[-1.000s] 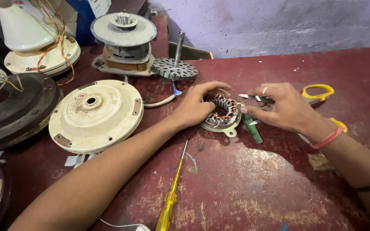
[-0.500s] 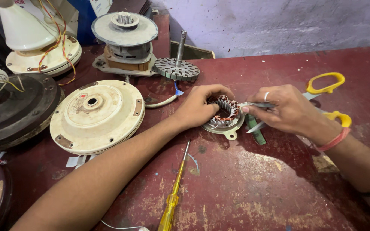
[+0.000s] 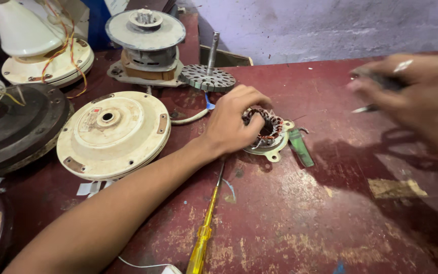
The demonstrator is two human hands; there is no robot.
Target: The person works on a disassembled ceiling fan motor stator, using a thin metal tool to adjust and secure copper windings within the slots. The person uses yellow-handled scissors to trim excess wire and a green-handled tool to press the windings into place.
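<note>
Head view: left hand (image 3: pixel 233 122) grips the stator (image 3: pixel 265 133) at frame centre. Right hand (image 3: pixel 411 96), blurred at upper right, is closed around scissors (image 3: pixel 381 83).

Stator (image 3: pixel 267 133): glossy copper windings, dull metal base. Workbench (image 3: pixel 330 213): worn, chipped maroon paint. Fan cover (image 3: pixel 112 134): matt cream metal. Screwdriver (image 3: pixel 204 236): translucent yellow plastic handle.

On our worn red workbench (image 3: pixel 290 223), a cream fan motor cover (image 3: pixel 112 133) lies flat beside a dark round housing (image 3: pixel 13 127). Behind them we see a grey motor assembly (image 3: pixel 145 43) and a toothed rotor disc with upright shaft (image 3: pixel 208 76). A yellow-handled screwdriver (image 3: pixel 204 231) lies near our front edge, a green strip (image 3: pixel 300 147) farther right.
</note>
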